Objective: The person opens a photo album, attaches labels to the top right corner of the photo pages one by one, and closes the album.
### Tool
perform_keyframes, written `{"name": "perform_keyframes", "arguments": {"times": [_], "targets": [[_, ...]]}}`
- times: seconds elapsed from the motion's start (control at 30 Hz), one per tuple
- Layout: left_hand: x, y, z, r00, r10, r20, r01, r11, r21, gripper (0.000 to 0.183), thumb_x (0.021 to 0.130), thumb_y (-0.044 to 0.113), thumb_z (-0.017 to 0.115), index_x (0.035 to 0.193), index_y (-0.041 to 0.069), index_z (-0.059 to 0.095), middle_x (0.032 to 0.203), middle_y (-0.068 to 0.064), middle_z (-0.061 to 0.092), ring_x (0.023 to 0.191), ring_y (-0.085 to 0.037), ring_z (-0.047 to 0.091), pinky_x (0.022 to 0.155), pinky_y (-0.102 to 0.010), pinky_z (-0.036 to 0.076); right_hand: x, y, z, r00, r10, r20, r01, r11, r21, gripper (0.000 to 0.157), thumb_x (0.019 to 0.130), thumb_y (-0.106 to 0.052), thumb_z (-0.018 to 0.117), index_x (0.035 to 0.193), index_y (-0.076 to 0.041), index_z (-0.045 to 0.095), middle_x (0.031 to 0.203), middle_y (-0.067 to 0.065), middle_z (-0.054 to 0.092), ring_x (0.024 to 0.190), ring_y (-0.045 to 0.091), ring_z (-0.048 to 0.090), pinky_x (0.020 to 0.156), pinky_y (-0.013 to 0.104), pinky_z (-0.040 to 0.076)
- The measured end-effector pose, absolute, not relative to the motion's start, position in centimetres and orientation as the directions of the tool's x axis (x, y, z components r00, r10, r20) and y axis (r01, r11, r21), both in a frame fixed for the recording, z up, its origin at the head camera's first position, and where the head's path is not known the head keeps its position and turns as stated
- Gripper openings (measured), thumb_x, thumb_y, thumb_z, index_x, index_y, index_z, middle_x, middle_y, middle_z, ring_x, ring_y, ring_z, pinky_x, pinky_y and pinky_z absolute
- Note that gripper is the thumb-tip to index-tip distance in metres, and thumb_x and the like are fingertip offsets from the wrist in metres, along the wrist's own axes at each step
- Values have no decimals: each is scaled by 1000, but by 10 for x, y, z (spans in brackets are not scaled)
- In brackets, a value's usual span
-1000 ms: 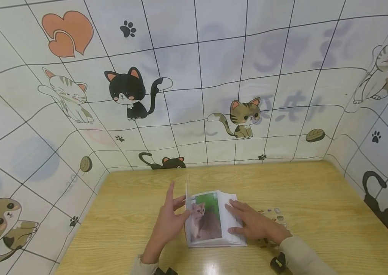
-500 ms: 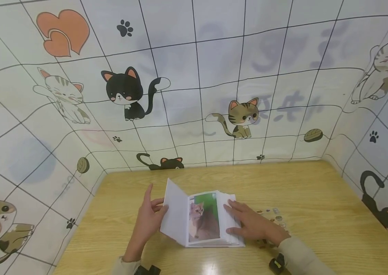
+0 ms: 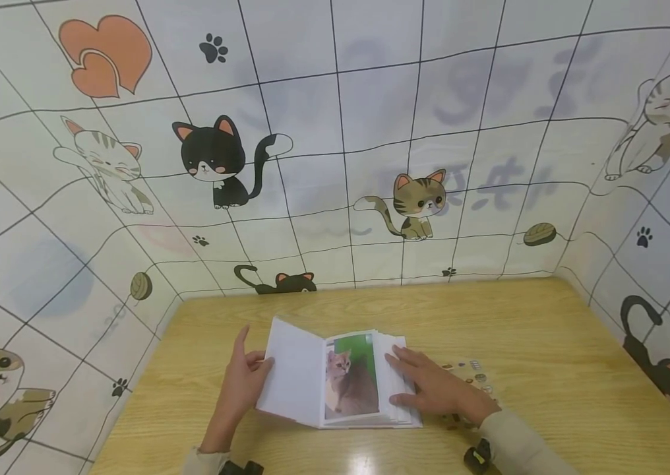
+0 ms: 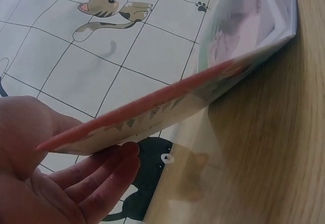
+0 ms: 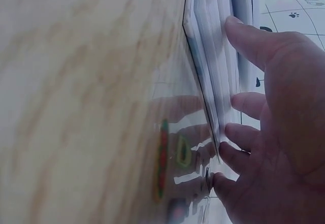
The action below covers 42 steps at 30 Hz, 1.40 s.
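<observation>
A photo album (image 3: pixel 394 389) lies on the table in the head view, with a cat photo (image 3: pixel 353 389) showing on its first page. My left hand (image 3: pixel 241 379) holds the outer edge of the white-lined cover (image 3: pixel 293 376), which tilts up to the left. In the left wrist view, the cover's red edge (image 4: pixel 152 99) passes between thumb and fingers of the left hand (image 4: pixel 35 148). My right hand (image 3: pixel 432 382) rests on the right side of the pages, fingers extended. The right wrist view has the right hand (image 5: pixel 289 117) against the page edges (image 5: pixel 210 46).
A clear sheet with small food stickers (image 3: pixel 480 377) lies partly under the right forearm. The wooden table (image 3: pixel 525 316) meets a cat-patterned wall covering (image 3: pixel 311 198) at the back and sides.
My left hand has swung the album's cover leftward, from nearly upright to leaning well over, and its white inside now shows. The right hand stays on the pages.
</observation>
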State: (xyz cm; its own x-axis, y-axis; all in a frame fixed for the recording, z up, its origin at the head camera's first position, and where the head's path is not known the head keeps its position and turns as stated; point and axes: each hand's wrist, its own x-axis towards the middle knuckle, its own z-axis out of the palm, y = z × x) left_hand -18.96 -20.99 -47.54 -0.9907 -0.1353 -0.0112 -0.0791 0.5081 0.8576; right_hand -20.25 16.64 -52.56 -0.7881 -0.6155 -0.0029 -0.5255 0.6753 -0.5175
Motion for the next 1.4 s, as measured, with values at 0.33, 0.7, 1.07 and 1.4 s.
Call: {"name": "perform_keyframes", "arguments": {"times": [0.33,0.7,1.07,1.4], "targets": [[-192,-222,-489,-985,-167,-43,-127,536,834,80,95,8,61,158,7,12,118,-25,67,109,-36,65,92,-53,51,-203,167,-528,-790,-613,-4,-524,680,-513,83,93,-60,56,154,-8,34,161,20,25,145,46,25,113,62,26],[-193,-231,-502,-984,-159,-83,-162,582,797,82,94,7,61,157,3,9,117,-27,66,109,-40,63,89,-54,51,-202,167,-529,-785,-619,3,-533,673,-513,82,94,-59,55,154,-7,35,160,21,26,145,47,25,113,62,27],[-194,-236,-514,-984,-139,-108,-171,611,773,87,91,5,66,155,-2,8,110,-25,67,93,-32,66,75,-45,54,-202,167,-529,-780,-625,25,-551,667,-501,80,94,-58,56,152,-5,37,159,22,28,144,47,28,112,62,29],[-194,-239,-519,-984,-136,-114,-175,628,758,88,90,6,68,155,-3,8,112,-26,67,92,-32,66,73,-44,54,-202,167,-529,-783,-622,34,-550,664,-506,81,94,-58,55,152,-5,36,159,22,28,144,48,26,113,63,26]]}}
